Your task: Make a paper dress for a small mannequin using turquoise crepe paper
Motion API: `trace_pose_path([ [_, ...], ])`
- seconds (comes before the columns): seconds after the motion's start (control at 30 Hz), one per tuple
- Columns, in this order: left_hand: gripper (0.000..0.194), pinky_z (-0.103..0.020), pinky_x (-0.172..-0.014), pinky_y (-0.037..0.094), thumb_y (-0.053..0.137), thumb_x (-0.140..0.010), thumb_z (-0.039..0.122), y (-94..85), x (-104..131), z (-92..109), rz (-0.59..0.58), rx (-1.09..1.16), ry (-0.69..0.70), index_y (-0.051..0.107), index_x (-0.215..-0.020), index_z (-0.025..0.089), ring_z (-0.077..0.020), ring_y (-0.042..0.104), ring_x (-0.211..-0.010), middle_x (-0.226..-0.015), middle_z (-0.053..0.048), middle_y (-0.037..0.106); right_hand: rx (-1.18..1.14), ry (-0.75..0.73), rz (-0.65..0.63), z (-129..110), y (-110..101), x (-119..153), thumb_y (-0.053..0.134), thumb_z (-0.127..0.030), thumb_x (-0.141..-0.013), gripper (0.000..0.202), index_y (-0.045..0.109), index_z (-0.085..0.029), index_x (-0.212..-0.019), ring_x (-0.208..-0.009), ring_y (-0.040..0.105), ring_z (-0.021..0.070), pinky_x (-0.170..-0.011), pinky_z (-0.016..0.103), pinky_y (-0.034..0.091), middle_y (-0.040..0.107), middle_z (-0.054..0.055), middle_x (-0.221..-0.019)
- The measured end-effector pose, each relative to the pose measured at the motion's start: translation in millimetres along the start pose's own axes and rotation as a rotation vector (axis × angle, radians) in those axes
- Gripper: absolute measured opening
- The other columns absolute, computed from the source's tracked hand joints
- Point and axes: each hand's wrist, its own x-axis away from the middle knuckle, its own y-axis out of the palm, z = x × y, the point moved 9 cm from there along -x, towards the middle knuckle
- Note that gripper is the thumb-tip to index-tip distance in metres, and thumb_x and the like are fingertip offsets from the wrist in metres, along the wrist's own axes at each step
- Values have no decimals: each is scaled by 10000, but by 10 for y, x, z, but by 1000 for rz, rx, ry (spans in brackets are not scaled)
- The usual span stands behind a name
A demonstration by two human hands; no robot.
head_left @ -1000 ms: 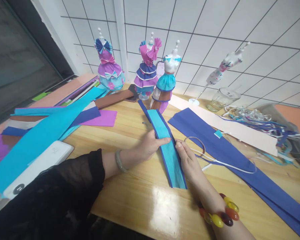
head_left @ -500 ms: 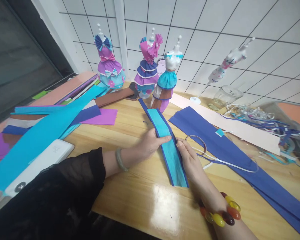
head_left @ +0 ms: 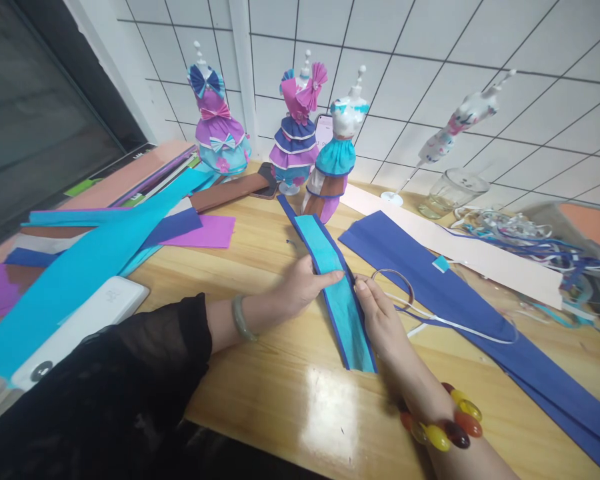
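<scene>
Between my hands a turquoise crepe-paper strip [head_left: 353, 327] with dark blue edging slants across the table. My left hand [head_left: 300, 287] grips its left side, the thumb lying over the top face and the fingers hidden beneath. On the strip's right edge my right hand [head_left: 377, 310] is pinched, fingertips closed at the blue edging. Beside that hand, thin white and blue ribbons [head_left: 445, 325] curl over a wide dark blue paper strip [head_left: 425, 280]. A narrow blue strip [head_left: 286, 208] pokes out past the far end of the turquoise one.
Small dress-form mannequins in paper dresses, one [head_left: 220, 127] at the left, stand along the tiled wall. A bare white mannequin [head_left: 460, 123] leans near a glass [head_left: 453, 193]. Coloured paper strips [head_left: 130, 227] and a white device [head_left: 107, 310] lie left; tangled ribbons [head_left: 510, 230] lie right.
Both hands keep their hold on the strip in nearly the same place. The view has shifted very slightly; nothing else has visibly moved.
</scene>
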Motion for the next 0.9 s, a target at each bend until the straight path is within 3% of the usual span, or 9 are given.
trace_pose_path([
  [0.9, 271, -280, -731, 458, 797, -606, 191, -3, -25, 53, 32, 68, -71, 607, -793, 138, -116, 583, -699, -757, 9, 654, -37, 14, -43, 11, 39, -3, 469, -554, -881, 381, 614, -220, -992, -918, 593, 225, -869, 355, 455, 679, 54, -989],
])
